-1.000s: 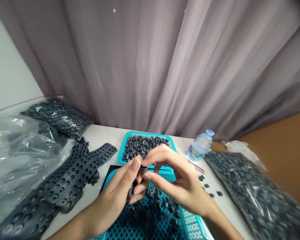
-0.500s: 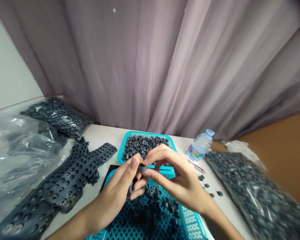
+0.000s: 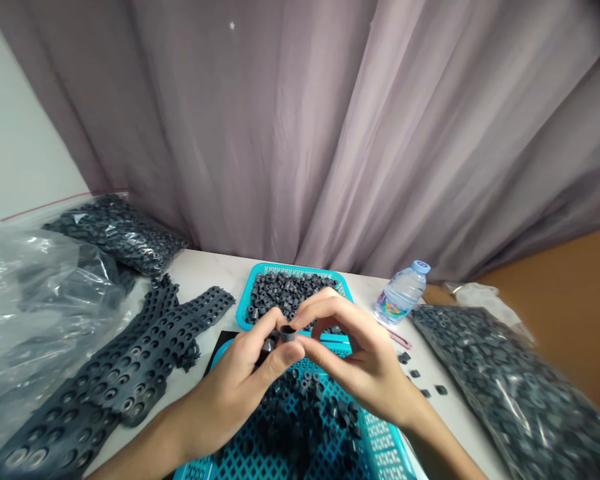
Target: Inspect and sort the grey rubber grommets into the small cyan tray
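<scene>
Between my two hands is a small black hollow rubber cap [image 3: 288, 333], its open end tilted up. My left hand [image 3: 253, 363] is closed, with its thumb under the cap and another dark piece [image 3: 268, 345] tucked in its fingers. From the right, my right hand [image 3: 353, 343] pinches the cap's side between thumb and fingertips. Both hands are above a turquoise basket [image 3: 383, 433] with many loose black pieces [image 3: 300, 417] in it. A second turquoise basket [image 3: 243, 300], heaped with similar black pieces [image 3: 285, 290], stands just behind.
At left lie black perforated rubber sheets [image 3: 145, 353], a clear plastic bag [image 3: 40, 307] and a bag of black pieces [image 3: 120, 230]. To the right are a water bottle [image 3: 403, 293], a pink tool [image 3: 399, 339], several loose pieces [image 3: 441, 389] and a large filled bag [image 3: 520, 380].
My left thumb has moved down and right, from beside the cap to under it. The cap has turned so that its open end shows. My right hand keeps its pinch.
</scene>
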A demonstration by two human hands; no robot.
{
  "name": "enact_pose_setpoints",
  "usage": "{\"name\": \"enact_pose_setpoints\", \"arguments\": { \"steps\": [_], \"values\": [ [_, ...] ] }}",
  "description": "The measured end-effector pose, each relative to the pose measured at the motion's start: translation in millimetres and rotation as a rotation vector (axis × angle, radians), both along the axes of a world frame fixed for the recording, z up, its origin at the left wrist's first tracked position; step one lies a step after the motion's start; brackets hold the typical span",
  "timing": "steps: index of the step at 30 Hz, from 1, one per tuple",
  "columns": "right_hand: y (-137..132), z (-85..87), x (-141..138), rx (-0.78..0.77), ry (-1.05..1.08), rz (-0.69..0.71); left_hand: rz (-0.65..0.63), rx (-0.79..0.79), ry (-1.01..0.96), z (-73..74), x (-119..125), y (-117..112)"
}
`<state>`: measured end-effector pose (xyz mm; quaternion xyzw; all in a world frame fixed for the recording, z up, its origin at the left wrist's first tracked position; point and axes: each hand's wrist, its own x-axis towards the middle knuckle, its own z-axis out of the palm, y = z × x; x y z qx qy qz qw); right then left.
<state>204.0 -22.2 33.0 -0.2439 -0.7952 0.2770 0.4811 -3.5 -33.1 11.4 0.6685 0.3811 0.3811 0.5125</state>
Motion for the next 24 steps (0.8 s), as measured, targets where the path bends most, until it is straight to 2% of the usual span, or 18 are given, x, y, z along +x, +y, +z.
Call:
{"name": "enact_pose_setpoints", "arguments": {
  "steps": [7,11,16,20,24],
  "values": [
    [0,-1.2,1,-0.034,0.007,-0.005,0.075,0.042,0.117,12.2,4,-3],
    [0,-2.0,1,-0.068,0.052,-0.005,0.051,0.056,0.153,12.3,4,-3],
    [1,1.1,3,0.012,-0.046,0.01,0.108,0.071,0.111,9.1,5,-4],
    [2,2.6,1,0.003,-0.033,-0.023,0.055,0.066,0.117,12.9,3,-3],
    [2,4.1,-1,-0.095,-0.021,-0.032,-0.048,0.04,0.202,22.0,-2,-1]
  ]
}}
